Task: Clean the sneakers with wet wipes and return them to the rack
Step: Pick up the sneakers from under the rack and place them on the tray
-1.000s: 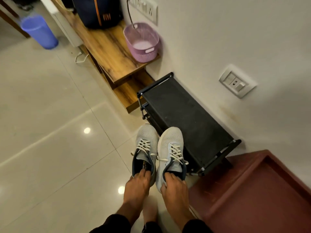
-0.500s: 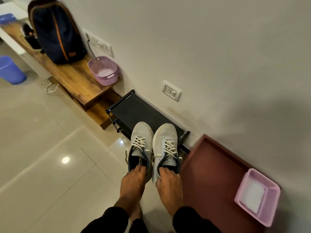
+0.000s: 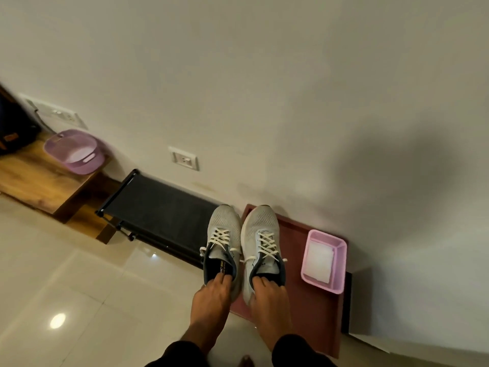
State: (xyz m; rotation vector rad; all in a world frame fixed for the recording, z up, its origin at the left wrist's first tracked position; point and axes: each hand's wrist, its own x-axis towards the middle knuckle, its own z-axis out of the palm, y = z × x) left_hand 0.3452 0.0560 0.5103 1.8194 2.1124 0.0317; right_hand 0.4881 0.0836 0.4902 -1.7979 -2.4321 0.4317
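I hold a pair of light grey mesh sneakers with white laces, toes pointing at the wall. My left hand (image 3: 211, 295) grips the heel of the left sneaker (image 3: 224, 231), fingers inside its dark collar. My right hand (image 3: 270, 300) grips the heel of the right sneaker (image 3: 260, 231) the same way. Both shoes hang in the air, the left one over the right end of the black shoe rack (image 3: 158, 205), the right one over the maroon platform (image 3: 312, 308). A pink rectangular tray (image 3: 341, 260) with white wipes sits on that platform, to the right of the shoes.
A wooden bench (image 3: 31, 178) at the left carries a round purple basket (image 3: 87, 165) and a dark backpack (image 3: 13, 128). A wall socket (image 3: 184, 161) is above the rack. Glossy tiled floor (image 3: 79, 300) spreads to the lower left.
The view has swung right along the wall. Both hands carried the sneakers rightward, from in front of the rack's middle to its right end and over the maroon platform; the pink tray is now close.
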